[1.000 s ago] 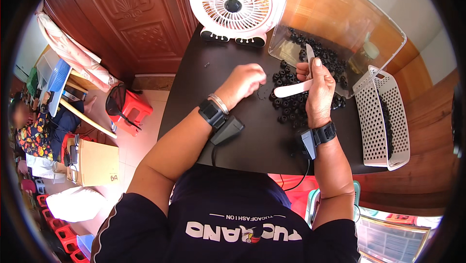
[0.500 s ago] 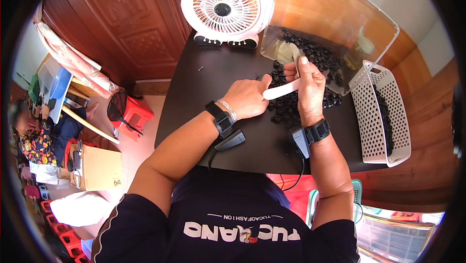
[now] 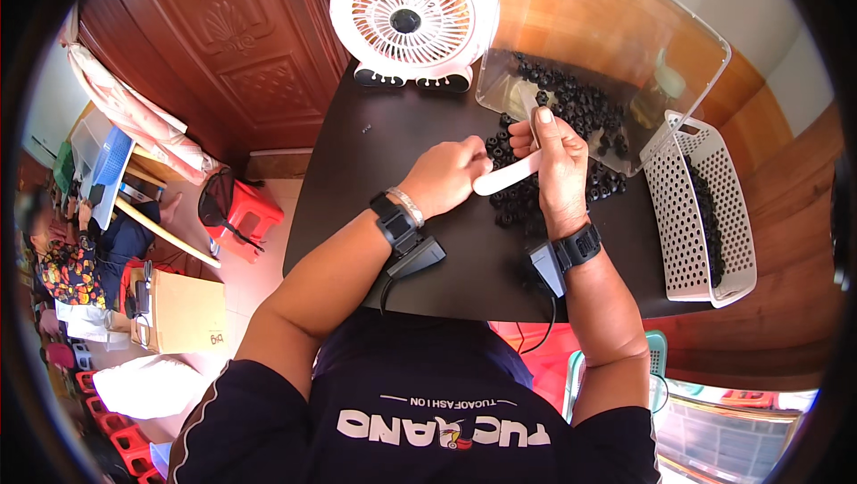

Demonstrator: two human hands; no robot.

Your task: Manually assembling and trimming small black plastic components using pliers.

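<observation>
My right hand (image 3: 558,158) is closed around a long white flat tool (image 3: 507,173) with a rounded end. A thin pale piece sticks up from the top of that hand; I cannot tell whether it belongs to the tool. The rounded end points left, close to my left hand (image 3: 453,170), whose fingers are curled in over the table. Whatever they pinch, if anything, is hidden. Small black ring-like parts (image 3: 511,207) lie in a pile under and between the hands. More black parts (image 3: 580,100) spread into a clear plastic bin (image 3: 616,33) behind them.
A white fan (image 3: 406,20) stands at the back of the dark table (image 3: 357,207). On the right is a white perforated basket (image 3: 683,243) with black parts inside. Wrist devices with cables sit on both my wrists. Another person sits far left, near a red stool (image 3: 250,212).
My left hand has drawn slightly left, apart from the white tool's rounded end, and its fingers have curled in. My right hand has shifted a little left with the tool.
</observation>
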